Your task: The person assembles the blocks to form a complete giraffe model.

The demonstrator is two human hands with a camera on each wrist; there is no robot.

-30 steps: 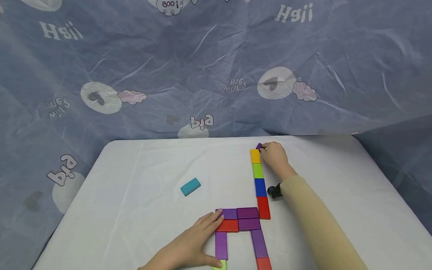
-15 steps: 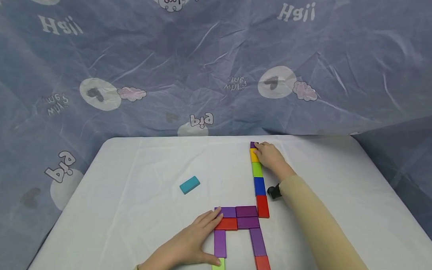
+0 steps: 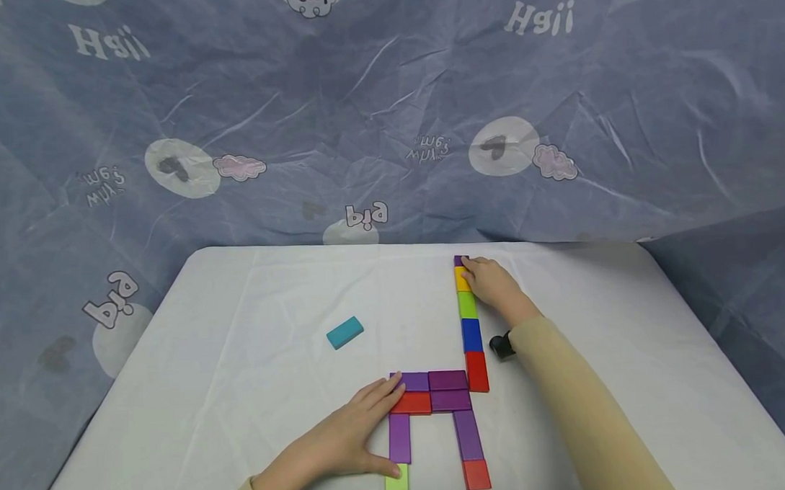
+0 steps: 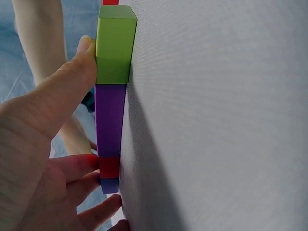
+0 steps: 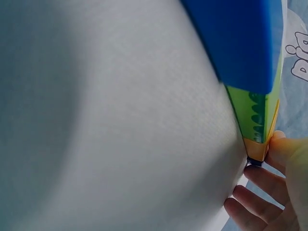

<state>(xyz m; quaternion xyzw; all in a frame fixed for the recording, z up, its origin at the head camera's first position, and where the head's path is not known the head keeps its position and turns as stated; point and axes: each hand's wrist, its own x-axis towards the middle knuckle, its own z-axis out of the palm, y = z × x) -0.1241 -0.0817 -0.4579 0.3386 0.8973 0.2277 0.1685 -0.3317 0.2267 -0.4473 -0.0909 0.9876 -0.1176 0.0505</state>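
Note:
My left hand (image 3: 344, 438) spreads its fingers over a flat layout of blocks. Its fingertips touch a violet block (image 3: 415, 381) and a red block (image 3: 414, 403); the thumb touches a light-green block (image 3: 396, 483). My right hand (image 3: 494, 281) reaches to the far end of a block column. One fingertip is on a small-looking purple block (image 3: 460, 260), and the thumb is at the yellow block (image 3: 461, 279) below it. Fairly straight fingers show beside these blocks in the right wrist view. Nearer in the column lie a green block (image 3: 467, 305), a blue block (image 3: 471, 335) and a red block (image 3: 477, 372).
A teal block (image 3: 345, 332) lies apart on the white table (image 3: 260, 365), left of the column. Two dark purple blocks, including the lower dark purple block (image 3: 450, 401), join the layout, with a purple leg block (image 3: 468, 435) ending in an orange-red block (image 3: 476, 475). A printed curtain (image 3: 388, 115) hangs behind.
My right hand has brought the purple block from beside the column's far end into line above the yellow block. My left hand has stayed on the layout.

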